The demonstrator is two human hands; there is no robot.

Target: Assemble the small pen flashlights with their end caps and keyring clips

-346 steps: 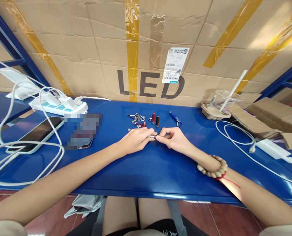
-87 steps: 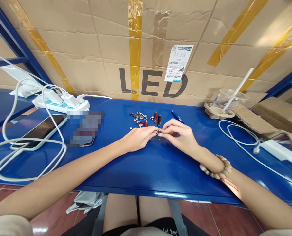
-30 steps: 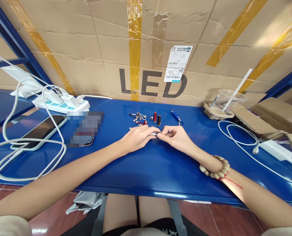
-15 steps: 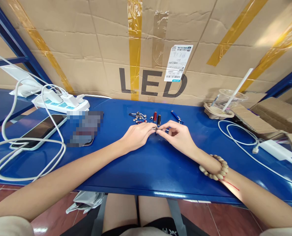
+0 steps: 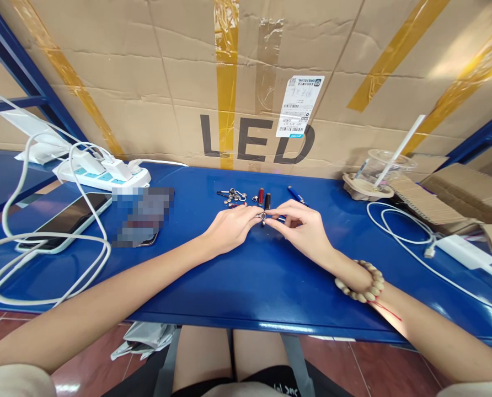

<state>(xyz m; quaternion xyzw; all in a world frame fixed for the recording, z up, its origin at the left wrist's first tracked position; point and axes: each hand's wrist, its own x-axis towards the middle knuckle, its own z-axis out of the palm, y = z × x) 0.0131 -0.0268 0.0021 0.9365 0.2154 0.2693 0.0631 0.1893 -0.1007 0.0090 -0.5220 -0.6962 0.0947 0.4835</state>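
Above the blue tabletop, my left hand (image 5: 233, 227) pinches a small dark metal piece (image 5: 263, 216) with a round, ring-like end, too small to name more exactly. My right hand (image 5: 301, 225) meets it from the other side, thumb and forefinger at the same piece, other fingers curled. Just beyond my fingertips lie a red tube (image 5: 261, 196) and a black tube (image 5: 268, 200). A blue pen-like tube (image 5: 296, 194) rests behind my right hand, with another bluish part half hidden under its fingers. Several small metal parts and clips (image 5: 234, 195) are scattered behind my left hand.
On the left are a white power strip (image 5: 101, 175), looped white cables (image 5: 105, 242), a phone (image 5: 66, 220) and a blurred-out dark item (image 5: 144, 218). At right stand a plastic cup with straw (image 5: 389, 165), an open carton (image 5: 465, 190) and a white cable (image 5: 389, 223). A large cardboard box (image 5: 180, 71) walls the back.
My right thumb and forefinger have spread slightly apart around the small metal piece, whose round end shows more plainly. My left hand has hardly moved.
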